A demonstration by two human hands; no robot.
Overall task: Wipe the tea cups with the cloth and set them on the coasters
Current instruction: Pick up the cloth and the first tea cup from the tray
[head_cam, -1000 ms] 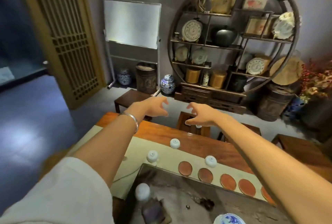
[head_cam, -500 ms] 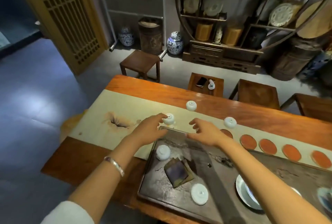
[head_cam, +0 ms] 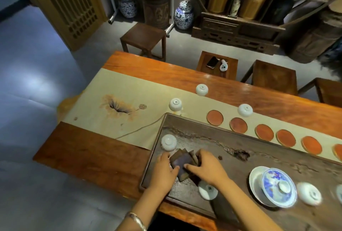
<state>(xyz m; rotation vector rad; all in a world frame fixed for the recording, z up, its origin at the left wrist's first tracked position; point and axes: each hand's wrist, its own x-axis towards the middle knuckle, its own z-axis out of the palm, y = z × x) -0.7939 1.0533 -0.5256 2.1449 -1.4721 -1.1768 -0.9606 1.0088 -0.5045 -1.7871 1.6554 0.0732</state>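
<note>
Both hands [head_cam: 163, 170] [head_cam: 205, 167] around folded cloth [head_cam: 180, 164]

A long wooden table [head_cam: 259, 101] with a cream runner [head_cam: 129, 90] fills a dim tea room. Three dark stools [head_cam: 146, 35] stand at 12 o'clock on a grey floor [head_cam: 37, 67]; a lattice door [head_cam: 74, 4] at 10, blue-and-white jars [head_cam: 184, 15] and a display shelf [head_cam: 259, 8] at 1.

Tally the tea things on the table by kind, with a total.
Small white cups, upside down: 6
Orange coasters: 6, the last cut by the frame edge
Dark cloth: 1
Blue-and-white lidded bowl: 1
Total: 14
</note>
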